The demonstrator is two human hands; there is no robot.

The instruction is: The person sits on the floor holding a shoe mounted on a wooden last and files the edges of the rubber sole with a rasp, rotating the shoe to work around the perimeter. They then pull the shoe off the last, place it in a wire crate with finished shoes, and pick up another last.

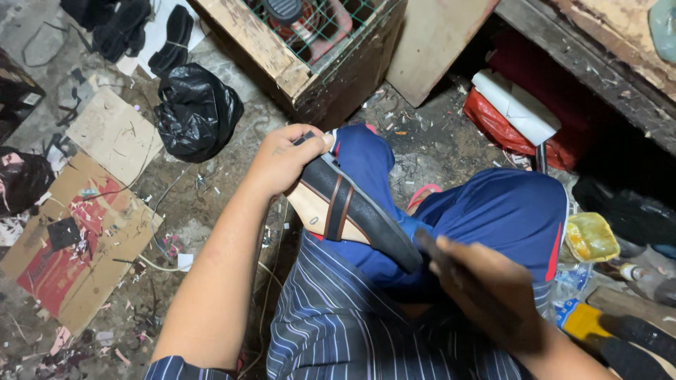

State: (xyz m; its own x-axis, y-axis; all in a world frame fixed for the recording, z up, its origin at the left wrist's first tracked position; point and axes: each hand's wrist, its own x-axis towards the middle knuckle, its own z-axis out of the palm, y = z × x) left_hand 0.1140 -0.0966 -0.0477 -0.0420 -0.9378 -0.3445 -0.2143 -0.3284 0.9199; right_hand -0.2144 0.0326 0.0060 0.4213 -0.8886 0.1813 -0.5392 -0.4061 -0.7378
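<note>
Sitting view: I look down at my lap and a littered floor.
Far left: flattened cardboard (84, 239) on the ground, a black plastic bag (197, 109) beyond it.
Left hand (285, 158): fingers closed around the far end of a sandal (352, 207).
Sandal: black sole, brown-edged strap, tan insole, lying tilted across my blue-trousered knee (493, 211).
Right hand (486, 288): blurred, near the sandal's near end; I cannot tell its grip.
Far right: red bag (496, 127), yellow-handled brush (598, 327).
</note>
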